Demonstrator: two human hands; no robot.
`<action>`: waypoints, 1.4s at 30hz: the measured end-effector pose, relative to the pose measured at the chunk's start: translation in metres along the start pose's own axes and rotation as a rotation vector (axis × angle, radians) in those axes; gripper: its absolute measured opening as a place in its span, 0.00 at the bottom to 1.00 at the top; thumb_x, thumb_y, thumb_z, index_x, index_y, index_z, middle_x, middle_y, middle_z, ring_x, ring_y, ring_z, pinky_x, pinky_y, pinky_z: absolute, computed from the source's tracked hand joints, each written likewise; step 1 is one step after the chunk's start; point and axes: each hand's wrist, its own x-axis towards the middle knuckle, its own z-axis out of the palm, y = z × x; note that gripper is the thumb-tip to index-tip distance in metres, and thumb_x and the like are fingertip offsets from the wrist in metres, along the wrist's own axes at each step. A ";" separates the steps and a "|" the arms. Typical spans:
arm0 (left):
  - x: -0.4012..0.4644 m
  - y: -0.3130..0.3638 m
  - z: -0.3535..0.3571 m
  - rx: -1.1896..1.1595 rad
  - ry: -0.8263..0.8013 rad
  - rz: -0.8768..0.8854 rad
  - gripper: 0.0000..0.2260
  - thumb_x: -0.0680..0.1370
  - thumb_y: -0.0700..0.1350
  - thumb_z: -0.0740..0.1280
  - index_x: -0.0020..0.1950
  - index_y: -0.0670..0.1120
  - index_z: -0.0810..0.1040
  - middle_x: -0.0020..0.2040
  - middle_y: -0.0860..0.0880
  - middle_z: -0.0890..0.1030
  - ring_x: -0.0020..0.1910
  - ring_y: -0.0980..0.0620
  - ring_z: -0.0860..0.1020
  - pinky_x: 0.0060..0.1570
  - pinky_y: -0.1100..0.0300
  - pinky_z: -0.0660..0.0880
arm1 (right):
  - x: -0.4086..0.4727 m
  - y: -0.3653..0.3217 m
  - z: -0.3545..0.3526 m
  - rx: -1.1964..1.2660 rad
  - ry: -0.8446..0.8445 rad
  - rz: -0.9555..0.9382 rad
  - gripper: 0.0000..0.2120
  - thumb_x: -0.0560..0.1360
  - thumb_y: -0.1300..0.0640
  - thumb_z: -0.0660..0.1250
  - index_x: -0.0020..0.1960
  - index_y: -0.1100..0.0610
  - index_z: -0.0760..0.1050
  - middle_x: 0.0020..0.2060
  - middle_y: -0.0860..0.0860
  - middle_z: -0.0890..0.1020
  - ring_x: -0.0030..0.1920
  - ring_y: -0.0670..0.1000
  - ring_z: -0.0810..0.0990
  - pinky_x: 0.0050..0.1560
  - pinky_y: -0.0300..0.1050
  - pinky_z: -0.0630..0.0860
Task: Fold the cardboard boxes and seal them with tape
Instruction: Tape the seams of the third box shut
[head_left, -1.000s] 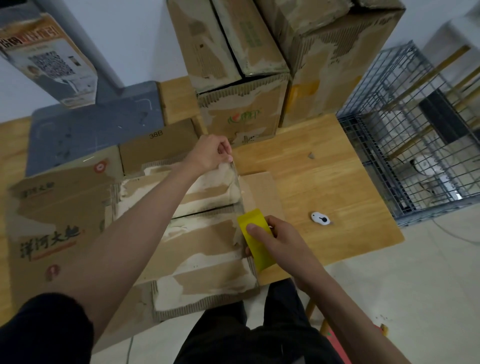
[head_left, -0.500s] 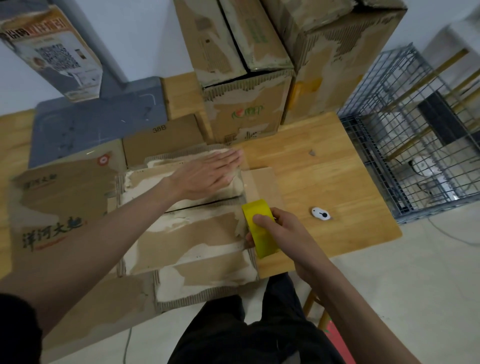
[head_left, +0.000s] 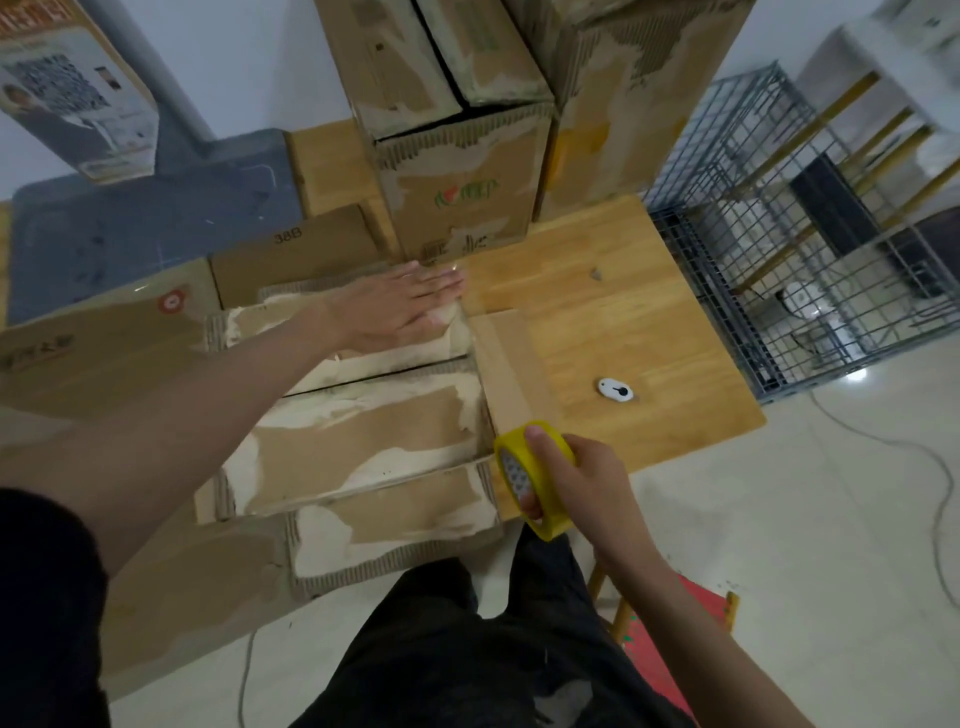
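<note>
Head view is looking down past dark trousers, and nearest in is the right hand (head_left: 576, 483), fingers curling round the yellow tape roll (head_left: 532, 480) at the near right corner of the box (head_left: 363, 431). That box is sitting on the table (head_left: 623, 332) with its 2 top flaps folded shut, the seam running left to right between them. Further out, the left hand (head_left: 402, 306) is lying flat, fingers straight and together, pressing down on the far flap near its right end; it is holding nothing. A clear strip seems to be running from that palm toward the roll, though it is too faint to be sure. So this looks like the sealing step, tape being laid across the closed flaps. Next, I reckon, the roll needs pulling taut down over the near edge and the strip cutting, maybe with the small white cutter (head_left: 616, 391) lying just right on the table. Beyond, more boxes (head_left: 457, 171) are standing stacked.
</note>
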 end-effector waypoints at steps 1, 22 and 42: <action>0.000 0.000 -0.001 -0.005 -0.006 0.003 0.26 0.87 0.55 0.44 0.83 0.50 0.42 0.82 0.54 0.40 0.80 0.59 0.39 0.78 0.57 0.36 | -0.003 0.005 0.003 0.005 -0.017 0.007 0.18 0.81 0.47 0.64 0.43 0.60 0.79 0.28 0.52 0.84 0.29 0.48 0.84 0.37 0.48 0.82; -0.004 -0.001 -0.004 0.009 -0.027 0.014 0.27 0.84 0.58 0.38 0.82 0.52 0.41 0.82 0.56 0.40 0.80 0.60 0.38 0.79 0.52 0.40 | 0.014 0.044 0.021 0.171 -0.120 0.089 0.14 0.81 0.54 0.64 0.51 0.67 0.77 0.36 0.63 0.85 0.33 0.53 0.84 0.38 0.49 0.82; -0.061 0.110 0.035 0.015 -0.029 0.306 0.28 0.86 0.59 0.47 0.83 0.47 0.46 0.83 0.50 0.45 0.81 0.52 0.41 0.80 0.48 0.44 | 0.022 0.052 0.026 0.326 -0.249 0.199 0.14 0.81 0.57 0.63 0.59 0.67 0.76 0.37 0.58 0.81 0.32 0.53 0.80 0.36 0.44 0.77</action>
